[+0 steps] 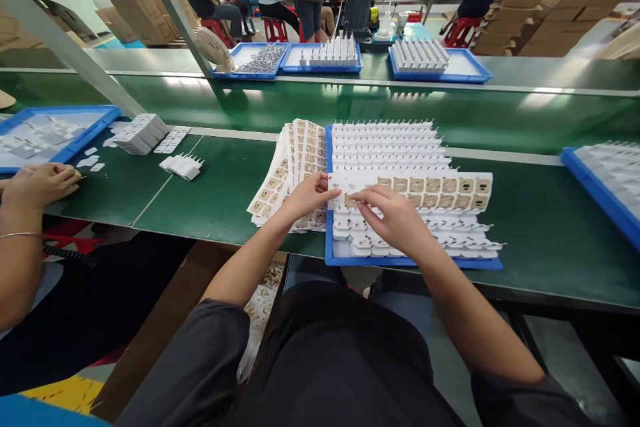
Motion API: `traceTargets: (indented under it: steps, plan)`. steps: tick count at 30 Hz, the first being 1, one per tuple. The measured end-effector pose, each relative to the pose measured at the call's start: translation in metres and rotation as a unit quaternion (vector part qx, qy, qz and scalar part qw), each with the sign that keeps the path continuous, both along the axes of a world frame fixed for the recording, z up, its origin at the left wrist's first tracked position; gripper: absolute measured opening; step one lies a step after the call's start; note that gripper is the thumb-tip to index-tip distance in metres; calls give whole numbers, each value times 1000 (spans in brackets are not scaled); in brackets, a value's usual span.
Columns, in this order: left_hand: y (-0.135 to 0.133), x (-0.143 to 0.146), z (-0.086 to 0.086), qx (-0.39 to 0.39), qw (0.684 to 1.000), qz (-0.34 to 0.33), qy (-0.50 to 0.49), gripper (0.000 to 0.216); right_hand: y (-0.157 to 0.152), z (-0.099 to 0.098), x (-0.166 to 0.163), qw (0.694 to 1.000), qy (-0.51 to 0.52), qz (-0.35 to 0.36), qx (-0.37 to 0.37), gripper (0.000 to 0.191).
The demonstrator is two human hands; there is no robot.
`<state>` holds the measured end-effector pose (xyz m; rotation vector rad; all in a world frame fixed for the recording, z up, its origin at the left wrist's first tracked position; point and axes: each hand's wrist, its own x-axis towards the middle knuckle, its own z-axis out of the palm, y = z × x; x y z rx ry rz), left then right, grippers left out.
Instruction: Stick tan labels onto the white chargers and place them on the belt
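Two grips: left hand (pixel 306 196) pinches sheet (pixel 433 193) edge; right hand (pixel 394 215) unclear; bench (pixel 535 220) borders tray (pixel 329 241).

A white backing sheet printed with rows of tan, squarish stickers (pixel 445 192), its left end largely white, stretches crosswise above ranked white plastic pieces with slender metal prongs (pixel 385 147) filling a shallow blue plastic tray (pixel 329 240).

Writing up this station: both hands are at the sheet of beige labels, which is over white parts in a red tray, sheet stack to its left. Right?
Not quite: the head view shows the white parts in a blue tray, not red. The rest stands.
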<state>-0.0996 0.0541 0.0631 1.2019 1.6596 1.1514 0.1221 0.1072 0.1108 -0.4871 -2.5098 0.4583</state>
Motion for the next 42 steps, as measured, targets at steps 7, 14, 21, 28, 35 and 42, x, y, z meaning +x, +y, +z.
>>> traceTargets:
  steps: [7, 14, 21, 28, 35, 42]
  plan:
    - [10, 5, -10, 29, 996, -4, -86, 53, 33, 1, -24, 980, -186, -3, 63, 25]
    - [18, 3, -12, 18, 992, -13, -121, 57, 44, -11, -26, 976, -181, 7, 121, 22]
    - [20, 4, -10, 12, 985, -6, -173, 52, 45, -18, -31, 974, -135, 22, 181, 18]
    - [19, 3, -9, -5, 985, -23, -173, 46, 48, -25, -30, 978, -114, 30, 172, 14]
    - [19, 4, -6, -12, 991, -28, -127, 29, 48, -22, -30, 977, -113, 48, 173, 22]
    - [16, 10, 2, -24, 996, -16, -84, 28, 53, -19, -24, 971, -125, 83, 188, 23]
